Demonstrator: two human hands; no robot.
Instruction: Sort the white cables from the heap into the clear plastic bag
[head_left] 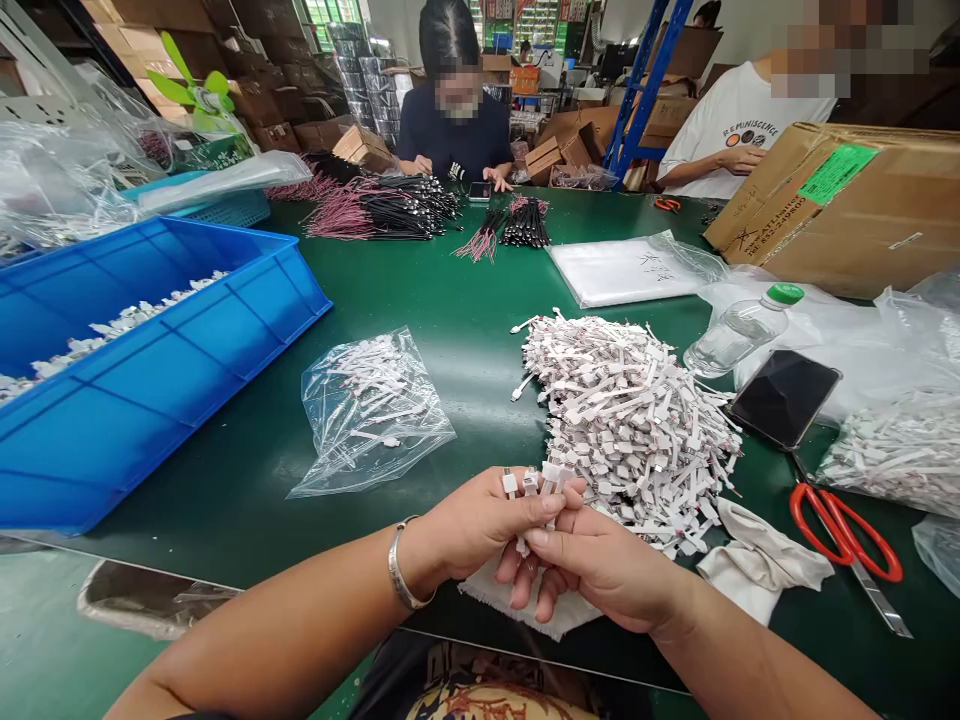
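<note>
Several short white cables with small connector ends are pinched between my two hands near the table's front edge. My left hand, with a silver bangle at its wrist, grips them with thumb and fingers. Closed around the lower part of the same bunch, my right hand touches the left. Just beyond lies a large pile of white cables. To the left, a clear plastic bag holds more of these cables. Under my hands is a white cloth.
At left stands a blue bin with white pieces. On the right lie red-handled scissors, a phone, a bottle and a carton. Black and pink wires lie before a person across the table.
</note>
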